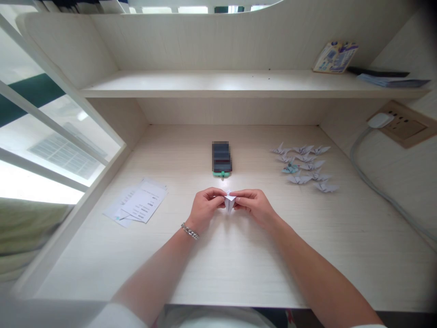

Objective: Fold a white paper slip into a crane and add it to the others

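Note:
Over the middle of the pale wooden desk [239,255], my left hand [204,206] and my right hand [253,205] meet around a small white folded paper piece [230,202]. Both pinch it with fingers curled, the left from the left side and the right from the right. A chain bracelet [190,231] circles my left wrist. Just beyond the hands lies a phone [221,158] in a teal case, its screen blurred.
Several folded paper cranes [305,166] lie in a group at the right back of the desk. A small stack of printed paper slips [138,206] sits at the left. A wall socket with a white plug and cable [379,120] is at right. A shelf [239,84] above holds a card and booklets.

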Tool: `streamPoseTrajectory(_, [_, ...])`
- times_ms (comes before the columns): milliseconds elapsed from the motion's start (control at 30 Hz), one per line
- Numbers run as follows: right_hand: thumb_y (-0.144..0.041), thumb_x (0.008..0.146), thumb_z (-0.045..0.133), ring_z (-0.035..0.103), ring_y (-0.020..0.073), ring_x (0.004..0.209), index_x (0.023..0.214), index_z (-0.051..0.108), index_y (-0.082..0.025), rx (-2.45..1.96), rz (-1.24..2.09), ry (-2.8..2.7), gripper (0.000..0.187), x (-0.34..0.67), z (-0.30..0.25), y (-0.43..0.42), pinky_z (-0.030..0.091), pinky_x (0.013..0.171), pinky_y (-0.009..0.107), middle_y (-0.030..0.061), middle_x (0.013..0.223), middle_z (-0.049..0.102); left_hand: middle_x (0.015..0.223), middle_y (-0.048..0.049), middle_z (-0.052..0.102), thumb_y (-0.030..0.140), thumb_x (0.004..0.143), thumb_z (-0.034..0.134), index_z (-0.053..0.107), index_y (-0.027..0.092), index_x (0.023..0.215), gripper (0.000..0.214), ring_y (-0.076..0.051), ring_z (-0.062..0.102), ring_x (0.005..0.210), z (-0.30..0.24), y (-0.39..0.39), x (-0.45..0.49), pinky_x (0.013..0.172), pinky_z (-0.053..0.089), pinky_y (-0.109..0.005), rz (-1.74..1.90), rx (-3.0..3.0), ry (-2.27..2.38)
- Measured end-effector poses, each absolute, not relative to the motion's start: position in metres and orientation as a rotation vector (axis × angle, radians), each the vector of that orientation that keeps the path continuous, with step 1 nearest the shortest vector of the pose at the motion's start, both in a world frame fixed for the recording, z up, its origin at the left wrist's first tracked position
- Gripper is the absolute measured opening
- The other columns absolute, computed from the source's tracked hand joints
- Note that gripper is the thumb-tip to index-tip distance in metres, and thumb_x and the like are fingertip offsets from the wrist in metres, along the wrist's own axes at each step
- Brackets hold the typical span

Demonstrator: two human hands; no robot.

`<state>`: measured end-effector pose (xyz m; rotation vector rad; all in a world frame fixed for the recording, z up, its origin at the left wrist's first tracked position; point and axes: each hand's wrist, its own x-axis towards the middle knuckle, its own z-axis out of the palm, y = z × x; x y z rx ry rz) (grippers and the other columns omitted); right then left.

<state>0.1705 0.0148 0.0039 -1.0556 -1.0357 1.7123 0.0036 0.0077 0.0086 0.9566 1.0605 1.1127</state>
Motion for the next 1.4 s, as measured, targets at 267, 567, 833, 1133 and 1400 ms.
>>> streamPoseTrajectory(267, [-0.028, 0.060, 0.073, 0.062, 0.0157, 0.062, 0.078, 0.071, -0.016, -1.156, 1.614, -1.059, 0.022, 0.168, 0.002, 0.015, 0.051, 0.058, 0.028, 0.0054, 0.072, 0.069, 0.075, -0.0051, 0.065, 0.019, 0.068, 0.063, 0.065, 0.012, 0.078, 0.012, -0.014, 0.062, 0.067, 0.006, 0.007, 0.004, 0.066, 0.052, -0.029, 1.087, 0.952, 1.034])
streamPoseTrajectory(567, [-0.034, 0.062, 0.073, 0.064, 0.0166, 0.056, 0.079, 0.058, -0.018, -1.155, 1.551, -1.120, 0.028, 0.164, -0.001, 0.013, 0.050, 0.056, 0.029, 0.0005, 0.061, 0.066, 0.071, -0.0037, 0.064, 0.027, 0.063, 0.073, 0.059, 0.014, 0.092, 0.036, -0.014, 0.062, 0.066, -0.003, 0.009, 0.003, 0.062, 0.052, -0.027, 1.112, 1.012, 1.119])
streamPoseTrajectory(833, [-0.035, 0.065, 0.071, 0.062, 0.0156, 0.059, 0.085, 0.055, -0.018, -1.139, 1.381, -1.094, 0.030, 0.163, -0.002, 0.015, 0.049, 0.061, 0.030, 0.0013, 0.064, 0.067, 0.076, -0.0090, 0.067, 0.037, 0.069, 0.069, 0.061, 0.010, 0.084, 0.031, -0.016, 0.064, 0.068, -0.002, 0.004, 0.008, 0.064, 0.053, -0.029, 0.960, 1.002, 1.073])
streamPoseTrajectory(1133, [-0.037, 0.066, 0.070, 0.061, 0.0157, 0.060, 0.095, 0.058, -0.016, -1.159, 1.338, -1.057, 0.038, 0.162, -0.004, 0.015, 0.048, 0.062, 0.031, 0.0033, 0.067, 0.068, 0.075, -0.0108, 0.068, 0.040, 0.071, 0.067, 0.064, 0.010, 0.084, 0.033, -0.016, 0.065, 0.063, -0.001, 0.003, 0.011, 0.060, 0.054, -0.028, 0.939, 1.038, 1.099])
streamPoseTrajectory(1400, [-0.036, 0.061, 0.075, 0.060, 0.0147, 0.057, 0.085, 0.061, -0.015, -1.105, 1.410, -1.007, 0.034, 0.160, -0.008, 0.016, 0.048, 0.059, 0.029, 0.0029, 0.067, 0.068, 0.075, -0.0099, 0.067, 0.036, 0.071, 0.068, 0.063, 0.009, 0.084, 0.031, -0.014, 0.064, 0.063, 0.001, 0.003, 0.010, 0.059, 0.052, -0.025, 0.926, 0.984, 1.043])
